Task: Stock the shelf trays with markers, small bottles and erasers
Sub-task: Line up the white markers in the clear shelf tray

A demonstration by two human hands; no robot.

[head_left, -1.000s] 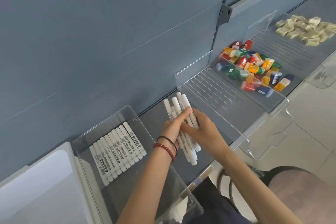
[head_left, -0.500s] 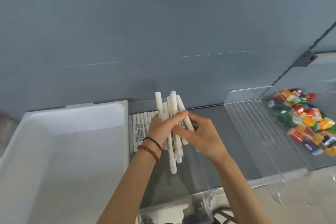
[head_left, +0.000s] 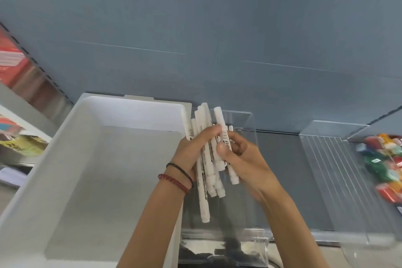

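Above the clear tray (head_left: 250, 116), just right of the white bin (head_left: 87, 159), the left hand (head_left: 193, 148) is gripping a bundle of white markers (head_left: 204, 183), while the right hand (head_left: 243, 159) is pinching one of them between thumb and curled fingers; small bottles (head_left: 382, 159) are lying far right.

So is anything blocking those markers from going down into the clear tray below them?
Nothing visible does. The left hand and right hand grip the markers directly above the clear tray, whose top is open. The white bin stands beside it on the left, out of the path.
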